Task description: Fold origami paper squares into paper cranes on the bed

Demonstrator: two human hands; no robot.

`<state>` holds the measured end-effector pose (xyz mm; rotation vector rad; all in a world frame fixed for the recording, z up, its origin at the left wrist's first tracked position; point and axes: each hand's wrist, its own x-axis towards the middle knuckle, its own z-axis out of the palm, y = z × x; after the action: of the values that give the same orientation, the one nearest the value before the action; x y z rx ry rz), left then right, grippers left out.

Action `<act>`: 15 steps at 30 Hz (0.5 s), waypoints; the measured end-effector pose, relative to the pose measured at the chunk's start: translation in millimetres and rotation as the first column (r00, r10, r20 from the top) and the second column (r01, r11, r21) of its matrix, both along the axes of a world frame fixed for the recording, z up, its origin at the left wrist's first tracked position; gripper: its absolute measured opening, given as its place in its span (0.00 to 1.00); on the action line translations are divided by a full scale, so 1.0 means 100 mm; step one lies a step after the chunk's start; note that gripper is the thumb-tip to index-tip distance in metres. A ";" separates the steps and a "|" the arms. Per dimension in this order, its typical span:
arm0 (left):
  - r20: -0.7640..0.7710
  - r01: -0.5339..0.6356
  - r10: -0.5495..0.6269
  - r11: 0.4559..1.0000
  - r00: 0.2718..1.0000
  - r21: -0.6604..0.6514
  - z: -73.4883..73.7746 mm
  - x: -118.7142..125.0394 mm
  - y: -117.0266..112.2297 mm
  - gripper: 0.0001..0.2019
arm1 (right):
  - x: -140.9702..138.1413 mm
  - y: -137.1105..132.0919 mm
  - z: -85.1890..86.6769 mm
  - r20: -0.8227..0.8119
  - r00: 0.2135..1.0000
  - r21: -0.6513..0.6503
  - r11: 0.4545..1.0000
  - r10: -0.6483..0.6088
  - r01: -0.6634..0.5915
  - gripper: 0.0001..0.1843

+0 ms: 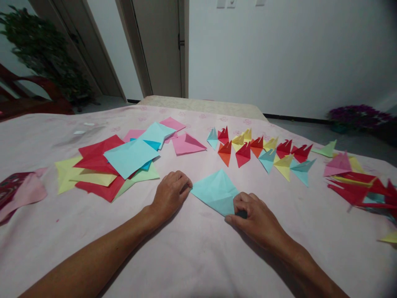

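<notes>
A light blue folded paper (pixel 215 191), diamond-shaped, lies on the pink tablecloth (pixel 198 248) in front of me. My left hand (pixel 170 193) rests curled at its left corner, fingertips pinching or pressing that tip. My right hand (pixel 256 219) is closed over the paper's lower right corner, fingers pressing the fold down. Both forearms reach in from the bottom edge.
A loose pile of flat coloured sheets (pixel 114 165) lies to the left. A row of several small folded paper shapes (pixel 260 151) runs behind the blue paper, with more red and pink folded pieces (pixel 356 184) at the right. Doors and a plant (pixel 46 54) stand beyond.
</notes>
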<state>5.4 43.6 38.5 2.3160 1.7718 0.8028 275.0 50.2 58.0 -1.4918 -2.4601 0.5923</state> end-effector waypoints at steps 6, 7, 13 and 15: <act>-0.179 0.094 -0.082 0.994 0.980 0.061 -0.04 0.03 -0.03 0.05 | 0.01 -0.02 0.05 0.050 0.998 0.013 1.000 0.024 -0.024 0.15; -0.233 0.133 -0.115 0.989 0.966 0.062 -0.04 0.04 -0.04 0.07 | 0.00 -0.03 0.06 0.066 0.998 0.035 0.999 0.018 -0.020 0.15; -0.396 0.208 -0.177 0.977 0.901 0.036 -0.02 0.11 -0.19 0.09 | -0.04 -0.07 0.03 0.137 0.988 0.149 0.988 -0.071 0.050 0.11; -0.409 0.202 -0.167 0.978 0.897 0.044 -0.02 0.15 -0.28 0.13 | -0.04 -0.07 0.02 0.139 0.986 0.149 0.986 -0.090 0.069 0.11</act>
<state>20.5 15.8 36.9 2.8188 1.6377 0.3948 271.0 42.9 60.2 -1.6179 -2.4745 0.2941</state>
